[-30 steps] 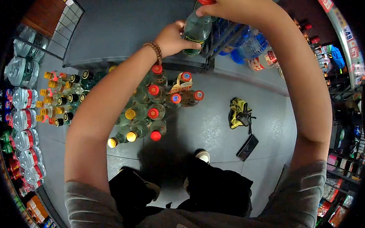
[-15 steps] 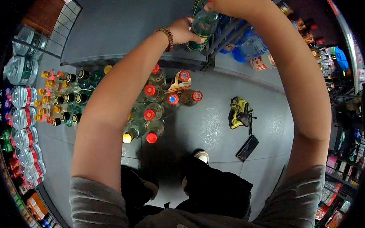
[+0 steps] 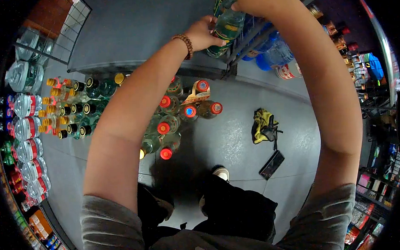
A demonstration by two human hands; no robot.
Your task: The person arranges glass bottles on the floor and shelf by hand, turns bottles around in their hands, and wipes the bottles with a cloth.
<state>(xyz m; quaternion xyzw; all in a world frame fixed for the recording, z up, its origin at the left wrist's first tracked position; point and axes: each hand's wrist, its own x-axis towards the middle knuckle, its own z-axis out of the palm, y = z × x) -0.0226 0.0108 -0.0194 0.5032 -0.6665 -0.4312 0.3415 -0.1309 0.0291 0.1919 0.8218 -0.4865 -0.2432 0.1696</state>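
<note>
A clear green-tinted bottle (image 3: 230, 26) with a green label is held tilted at the shelf's edge, at the top middle of the view. My left hand (image 3: 203, 34), a beaded bracelet at its wrist, grips the lower part of this bottle, thumb along the label. My right hand (image 3: 251, 3) is closed around its neck end; the cap is hidden. Below my left forearm, several glass bottles with red caps (image 3: 165, 128) stand on the floor. Beside them is a carton carrier (image 3: 196, 95) with bottles around it.
A grey shelf board (image 3: 122, 33) with a dark front edge spans the top. Blue-tinted bottles (image 3: 274, 54) stand right of a metal rack post. Gloves (image 3: 265, 126) and a phone (image 3: 272, 165) lie on the floor. Packs of water bottles (image 3: 29, 128) line the left.
The bottle and both hands have shifted slightly right and down. Both hands keep their hold on it. The bottles on the floor stand as before.
</note>
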